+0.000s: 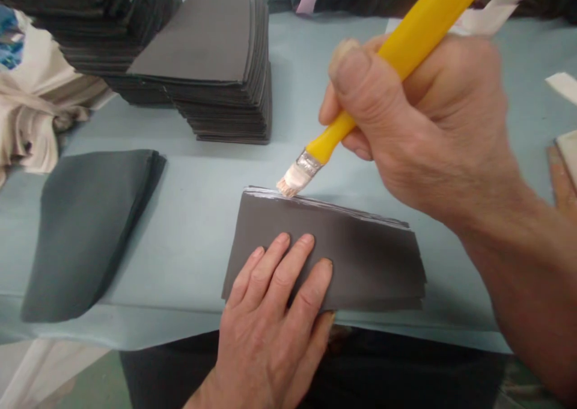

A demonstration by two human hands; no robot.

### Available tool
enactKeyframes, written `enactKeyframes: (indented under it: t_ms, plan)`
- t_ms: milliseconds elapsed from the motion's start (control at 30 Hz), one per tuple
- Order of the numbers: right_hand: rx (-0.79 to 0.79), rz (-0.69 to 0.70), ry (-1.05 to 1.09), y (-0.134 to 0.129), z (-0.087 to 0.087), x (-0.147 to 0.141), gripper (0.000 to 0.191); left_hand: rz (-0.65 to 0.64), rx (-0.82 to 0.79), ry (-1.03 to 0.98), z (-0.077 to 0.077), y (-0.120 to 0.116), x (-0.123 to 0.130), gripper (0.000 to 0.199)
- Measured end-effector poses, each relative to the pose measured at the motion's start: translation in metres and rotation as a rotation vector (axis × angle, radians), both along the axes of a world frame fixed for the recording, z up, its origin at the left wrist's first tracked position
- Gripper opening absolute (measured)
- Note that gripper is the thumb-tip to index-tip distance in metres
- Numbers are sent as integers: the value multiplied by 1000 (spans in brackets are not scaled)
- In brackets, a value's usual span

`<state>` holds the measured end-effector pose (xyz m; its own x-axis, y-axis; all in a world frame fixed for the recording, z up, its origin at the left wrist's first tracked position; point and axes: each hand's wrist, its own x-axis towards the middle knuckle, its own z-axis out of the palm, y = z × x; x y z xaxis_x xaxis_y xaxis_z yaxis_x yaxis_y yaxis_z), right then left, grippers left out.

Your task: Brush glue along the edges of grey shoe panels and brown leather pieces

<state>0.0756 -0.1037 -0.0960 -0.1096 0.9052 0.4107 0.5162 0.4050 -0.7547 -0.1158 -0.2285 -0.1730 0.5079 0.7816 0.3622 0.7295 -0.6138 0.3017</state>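
Note:
My right hand [433, 109] is wrapped round the yellow handle of a brush [331, 136], which slants down to the left. Its pale, coated bristles touch the far edge of a small pile of dark grey sheets [360, 259]. Whitish wet-looking stuff lies in streaks along that edge, where several sheets are fanned in narrow steps. My left hand [274, 313] rests flat on top of the pile, fingers stretched out, pressing near its left half. The left thumb sits at the table's front edge, partly hidden.
Tall stacks of dark sheets [211, 36] stand at the back left. A loose dark green-grey bundle [85, 229] lies on the left of the pale blue table cover [180, 217]. Crumpled beige cloth [31, 115] is at the far left, and a brown-edged object [563, 175] at the right.

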Motion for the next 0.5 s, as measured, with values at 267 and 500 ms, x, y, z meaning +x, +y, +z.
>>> enactKeyframes:
  t_ms: [267, 500]
  plan:
    - [-19, 9, -129, -5, -5, 13, 39, 6, -8, -16, -2, 0, 2, 33]
    - [-23, 24, -124, -16, -4, 38, 38, -19, -9, 20, 5, 1, -1, 33]
